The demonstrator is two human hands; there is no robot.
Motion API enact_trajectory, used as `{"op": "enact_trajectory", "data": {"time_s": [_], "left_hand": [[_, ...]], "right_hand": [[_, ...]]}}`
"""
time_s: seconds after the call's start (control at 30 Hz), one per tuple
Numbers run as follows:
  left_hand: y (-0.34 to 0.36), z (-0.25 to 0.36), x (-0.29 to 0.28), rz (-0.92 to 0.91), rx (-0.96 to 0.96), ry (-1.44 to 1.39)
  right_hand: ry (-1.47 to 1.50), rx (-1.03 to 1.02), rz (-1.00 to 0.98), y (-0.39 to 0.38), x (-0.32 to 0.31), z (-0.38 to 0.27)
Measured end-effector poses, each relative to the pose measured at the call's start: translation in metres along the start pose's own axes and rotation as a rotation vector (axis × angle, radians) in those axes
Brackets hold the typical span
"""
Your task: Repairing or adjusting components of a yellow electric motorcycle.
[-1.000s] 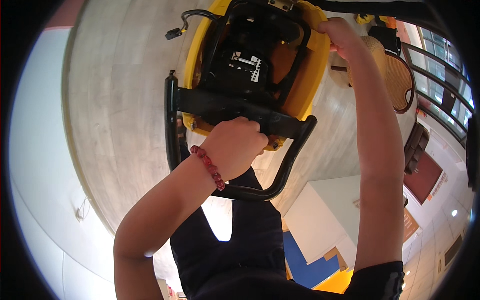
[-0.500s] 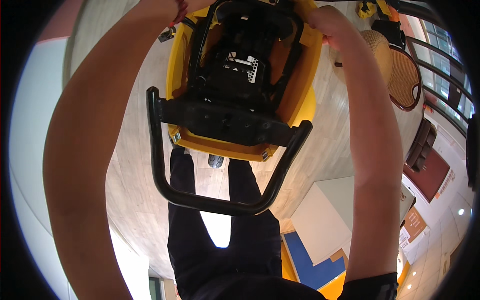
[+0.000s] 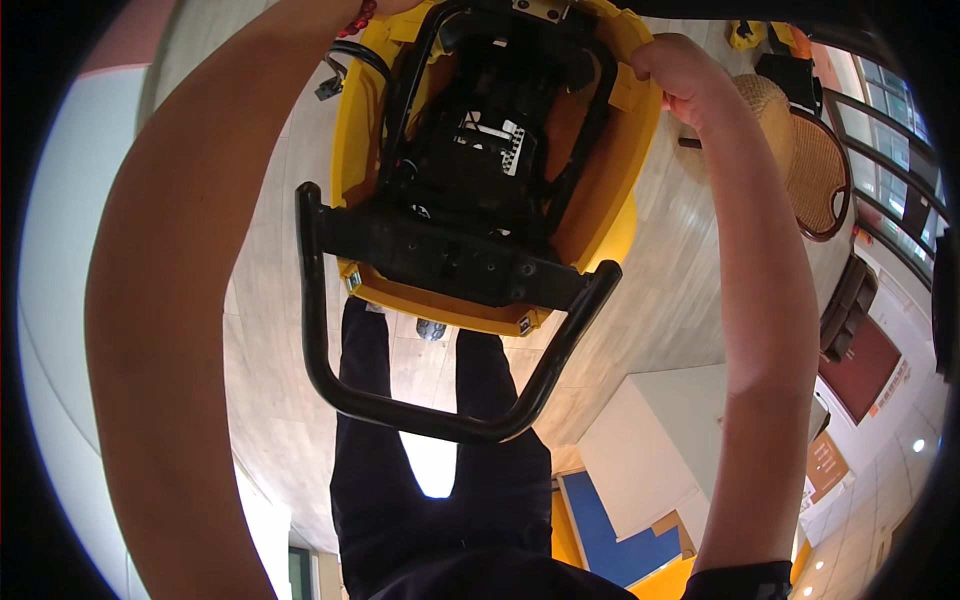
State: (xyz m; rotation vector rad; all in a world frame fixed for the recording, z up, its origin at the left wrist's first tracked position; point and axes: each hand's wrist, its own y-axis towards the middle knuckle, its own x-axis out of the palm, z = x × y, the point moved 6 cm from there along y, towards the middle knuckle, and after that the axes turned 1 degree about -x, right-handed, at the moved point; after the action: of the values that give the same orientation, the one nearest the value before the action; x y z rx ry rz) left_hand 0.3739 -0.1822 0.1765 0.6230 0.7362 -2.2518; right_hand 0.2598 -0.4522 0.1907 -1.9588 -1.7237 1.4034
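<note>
The yellow-and-black assembly (image 3: pixel 475 215) lies between the hands, over the wooden floor (image 3: pixel 270 270), in from its left edge. Its long axis runs from ahead of the person back toward the dark trouser legs (image 3: pixel 362 410), with a U-shaped black bar (image 3: pixel 465 428) at the near end. At left, the left forearm (image 3: pixel 175 240) bows outward and reaches to the far end; the left hand (image 3: pixel 396 4), past a red bracelet (image 3: pixel 357 18), is mostly cut off, so I cannot tell its grip. A cable connector (image 3: pixel 328 88) hangs beside the left wall. At right, the right forearm (image 3: pixel 765 260) stretches forward, and the right hand (image 3: pixel 680 75), fingers curled, looks clamped on the upper right rim. The hands are well apart, neither clearly nearer.
</note>
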Motion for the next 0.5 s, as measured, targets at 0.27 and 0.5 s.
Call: {"op": "enact_trajectory", "data": {"time_s": [0.27, 0.5], "left_hand": [[0.008, -0.011, 0.017, -0.18, -0.054, 0.512], [-0.005, 0.011, -0.003, 0.041, 0.123, 0.114]], "right_hand": [[-0.177, 0.053, 0.065, -0.003, 0.007, -0.006], [-0.015, -0.023, 0.017, 0.003, 0.004, 0.002]]}}
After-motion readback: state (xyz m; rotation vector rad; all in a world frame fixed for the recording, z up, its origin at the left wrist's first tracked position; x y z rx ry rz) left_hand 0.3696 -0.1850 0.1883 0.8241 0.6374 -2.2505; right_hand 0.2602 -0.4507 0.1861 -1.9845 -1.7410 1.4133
